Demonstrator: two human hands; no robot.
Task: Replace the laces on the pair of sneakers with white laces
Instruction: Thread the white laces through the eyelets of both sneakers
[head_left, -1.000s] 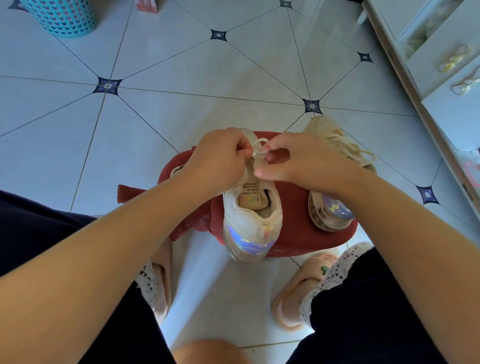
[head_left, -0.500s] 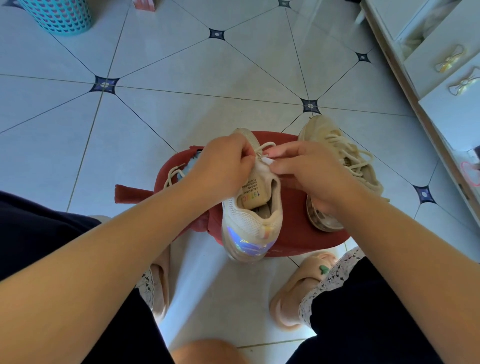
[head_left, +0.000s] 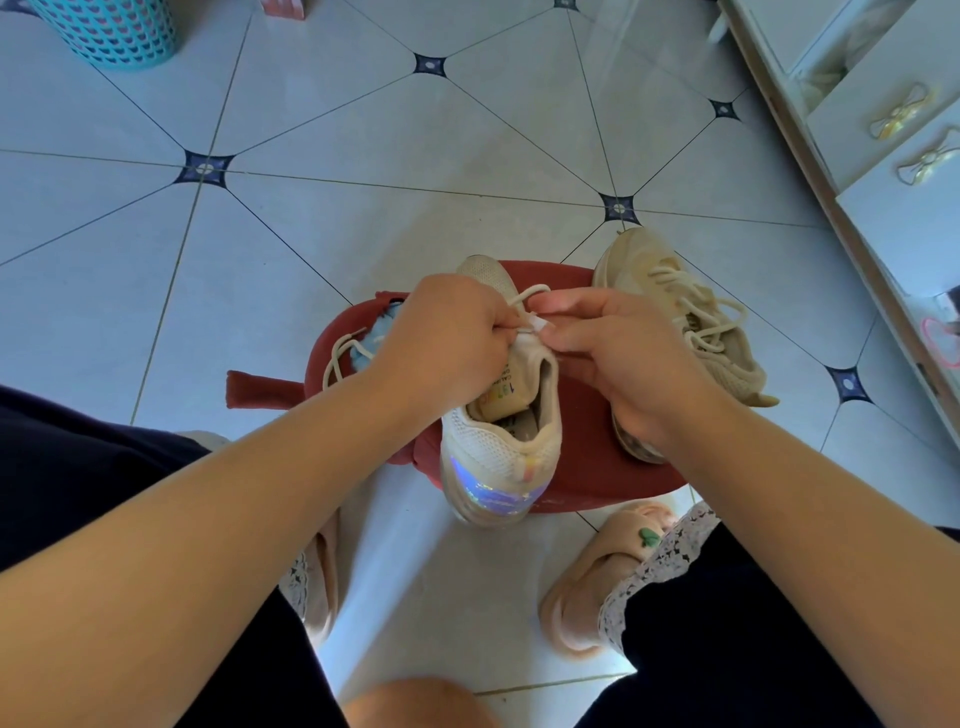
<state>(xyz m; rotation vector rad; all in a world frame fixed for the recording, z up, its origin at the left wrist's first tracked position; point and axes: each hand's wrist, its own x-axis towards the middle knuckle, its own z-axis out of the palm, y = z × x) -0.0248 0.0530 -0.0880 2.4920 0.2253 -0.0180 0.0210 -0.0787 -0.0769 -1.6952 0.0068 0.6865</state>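
A beige mesh sneaker (head_left: 501, 447) with a shiny heel stands on a red stool (head_left: 587, 467), heel toward me. My left hand (head_left: 447, 343) grips its upper left side near the tongue. My right hand (head_left: 618, 353) pinches a lace (head_left: 524, 299) at the tongue's top; the lace loops out between both hands. A loose cream lace (head_left: 340, 353) lies on the stool's left. The second sneaker (head_left: 691, 322), laced in cream, lies on its side at the stool's right edge, partly behind my right wrist.
A teal mesh basket (head_left: 109, 31) stands at the far left. White drawers with bow handles (head_left: 898, 119) run along the right. My feet in pink slippers (head_left: 597, 577) sit on the tiled floor under the stool. A light blue object (head_left: 376, 332) lies on the stool.
Both hands have dropped lower onto the sneaker's tongue and closed together. The second sneaker has tipped further onto its side toward the right.
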